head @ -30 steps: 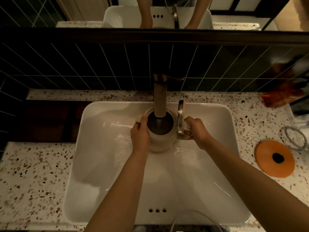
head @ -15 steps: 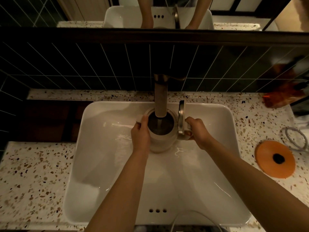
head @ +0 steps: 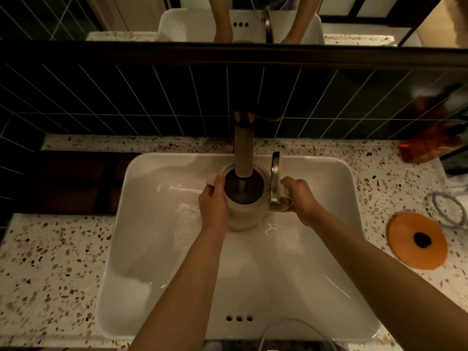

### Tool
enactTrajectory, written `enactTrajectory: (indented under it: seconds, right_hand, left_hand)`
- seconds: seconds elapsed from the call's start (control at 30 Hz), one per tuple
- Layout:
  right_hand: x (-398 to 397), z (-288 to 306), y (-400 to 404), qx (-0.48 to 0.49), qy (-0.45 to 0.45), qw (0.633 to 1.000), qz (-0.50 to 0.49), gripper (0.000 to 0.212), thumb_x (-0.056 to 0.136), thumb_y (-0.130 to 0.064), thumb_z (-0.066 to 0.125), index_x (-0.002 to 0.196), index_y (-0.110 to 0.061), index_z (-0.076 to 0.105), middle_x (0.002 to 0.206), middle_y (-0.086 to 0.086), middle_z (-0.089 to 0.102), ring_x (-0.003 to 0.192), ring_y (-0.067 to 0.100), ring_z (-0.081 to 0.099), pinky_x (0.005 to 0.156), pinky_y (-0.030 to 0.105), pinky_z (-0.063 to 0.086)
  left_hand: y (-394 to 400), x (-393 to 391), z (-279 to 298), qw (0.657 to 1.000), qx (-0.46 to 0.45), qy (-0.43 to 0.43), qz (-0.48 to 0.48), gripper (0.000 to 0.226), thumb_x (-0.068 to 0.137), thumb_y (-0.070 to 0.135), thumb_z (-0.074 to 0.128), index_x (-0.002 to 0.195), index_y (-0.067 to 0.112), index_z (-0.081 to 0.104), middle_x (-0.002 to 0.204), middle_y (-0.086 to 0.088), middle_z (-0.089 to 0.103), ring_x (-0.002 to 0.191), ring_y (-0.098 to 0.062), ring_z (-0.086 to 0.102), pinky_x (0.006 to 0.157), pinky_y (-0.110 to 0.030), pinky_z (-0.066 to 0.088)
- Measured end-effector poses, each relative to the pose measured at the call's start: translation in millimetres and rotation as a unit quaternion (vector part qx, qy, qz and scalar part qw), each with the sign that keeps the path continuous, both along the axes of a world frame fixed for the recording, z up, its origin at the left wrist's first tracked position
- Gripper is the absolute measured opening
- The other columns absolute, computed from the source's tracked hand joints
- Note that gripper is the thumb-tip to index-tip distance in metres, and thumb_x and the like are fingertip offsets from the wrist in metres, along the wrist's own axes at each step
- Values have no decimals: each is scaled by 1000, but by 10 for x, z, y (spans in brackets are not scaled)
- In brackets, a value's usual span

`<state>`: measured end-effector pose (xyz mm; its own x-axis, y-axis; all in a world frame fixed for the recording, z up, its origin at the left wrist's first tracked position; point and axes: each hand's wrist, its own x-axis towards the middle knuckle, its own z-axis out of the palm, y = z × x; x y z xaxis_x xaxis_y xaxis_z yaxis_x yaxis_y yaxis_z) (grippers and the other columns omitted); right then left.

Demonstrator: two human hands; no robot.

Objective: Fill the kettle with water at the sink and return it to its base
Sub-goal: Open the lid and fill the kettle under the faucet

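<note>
Indoors, under dim light, a kettle (head: 245,198) sits beneath the tap (head: 243,145) over a white sink (head: 141,249), lid (head: 275,181) raised. Left hand (head: 214,201) grasps its side, right hand (head: 300,196) its handle. Speckled bench (head: 50,274), dark tiled wall (head: 126,102), orange base (head: 416,240) at right.
</note>
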<state>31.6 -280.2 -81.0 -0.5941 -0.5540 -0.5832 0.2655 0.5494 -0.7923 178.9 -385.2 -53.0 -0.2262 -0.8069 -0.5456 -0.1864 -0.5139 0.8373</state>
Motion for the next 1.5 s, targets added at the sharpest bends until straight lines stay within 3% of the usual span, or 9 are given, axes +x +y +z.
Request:
enactTrajectory:
  seconds: [0.53,0.6,0.67,0.77,0.93,1.1,1.2,1.33,1.5]
  right_hand:
    - [-10,20,-22,-3,7,1000,-15,33,84,-18,42,54,-8,50,63,17,50,66,30,50,69,42,46]
    - [-16,14,-18,-2,6,1000,-21,34,84,-17,42,52,-10,50,60,15,49,63,29,50,68,41,46]
    - [-15,10,-19,-3,6,1000,-24,35,85,-17,42,51,-11,50,59,15,49,63,28,49,68,41,46]
    - [-10,6,-25,-1,7,1000,-25,32,85,-16,42,54,-9,51,65,19,50,67,31,49,68,42,45]
    - [-8,-4,-22,0,7,1000,-20,29,85,-19,42,68,-1,56,74,25,52,71,34,50,68,43,44]
    - [-15,-2,-31,9,7,1000,-28,29,83,-21,43,65,-3,56,73,25,54,72,34,52,68,43,46]
    - [-10,5,-34,12,5,999,-33,27,82,-22,44,65,-4,56,73,23,53,71,32,52,68,42,45]
    - [-11,9,-29,8,2,999,-33,27,83,-19,43,64,-4,55,70,21,53,69,31,51,68,42,46]
    - [-9,11,-31,8,2,1000,-30,27,82,-22,44,69,-2,57,73,23,53,69,33,52,65,40,47]
  left_hand:
    - [-48,63,57,998,60,-5,-10,17,90,40,61,79,27,63,88,7,67,85,-9,59,76,-25,47]
    - [-107,91,95,996,89,1,-20,11,87,38,64,87,28,66,96,8,69,88,-7,59,84,-31,46]
    - [-175,110,130,995,86,-8,-38,26,86,37,65,110,27,67,115,7,66,97,-9,58,89,-32,42]
    - [-289,94,166,994,-64,-71,-61,52,89,29,63,139,25,49,138,4,50,125,-14,46,102,-31,38]
    - [-432,-163,407,912,-355,-63,-194,54,90,17,61,142,20,47,153,2,36,140,-14,35,112,-27,30]
    - [-479,-495,656,792,-511,-78,-324,56,93,12,52,147,18,41,157,-2,33,147,-20,22,118,-31,18]
    - [-511,-599,594,719,-558,-109,-399,58,92,8,51,148,19,40,157,-3,33,148,-23,20,119,-44,23]
    - [-530,-605,494,710,-555,-101,-420,65,88,-3,48,149,19,37,157,-3,34,148,-23,20,116,-51,27]
    - [-518,-600,448,684,-563,-127,-446,74,83,-11,49,148,25,38,159,2,30,150,-20,14,120,-50,13]
